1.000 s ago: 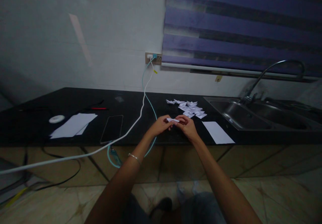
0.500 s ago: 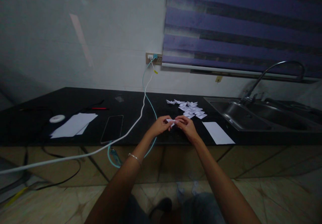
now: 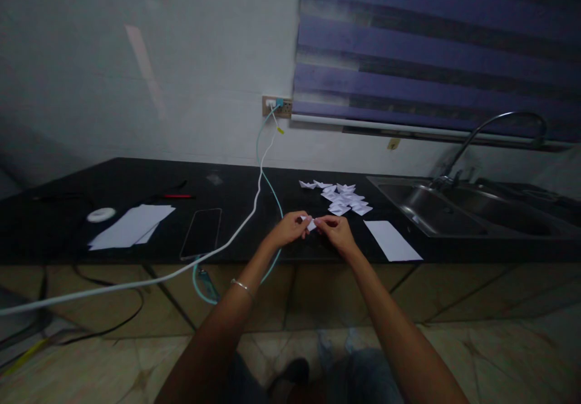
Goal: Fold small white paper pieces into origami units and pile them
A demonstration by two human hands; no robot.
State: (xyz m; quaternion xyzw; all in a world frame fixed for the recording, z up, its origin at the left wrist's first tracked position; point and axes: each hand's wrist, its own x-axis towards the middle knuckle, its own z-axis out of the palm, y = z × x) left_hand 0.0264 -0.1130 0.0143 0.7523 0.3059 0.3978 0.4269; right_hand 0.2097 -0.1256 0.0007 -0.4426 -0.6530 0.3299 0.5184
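Between my two hands is a small folded piece of white paper (image 3: 311,225), held above the front of the black countertop (image 3: 245,228). My left hand (image 3: 290,228) pinches its left side with thumb and fingers. On the right side, my right hand (image 3: 336,232) grips it with the fingertips. Much of the paper is hidden by the fingers. Just beyond my hands lies a cluster of several folded white paper boats (image 3: 345,197). A flat white paper strip (image 3: 393,240) rests to the right of my right hand.
At left are white paper sheets (image 3: 131,227), a white round object (image 3: 100,214), a red pen-like item (image 3: 178,196) and a phone (image 3: 201,233). A white cable (image 3: 236,234) crosses the counter from the wall outlet (image 3: 276,106). A steel sink (image 3: 426,210) sits at right.
My fingers have shifted on the folded paper, and its shape between them looks different, with a more upright white face showing. The things on the counter stay put.
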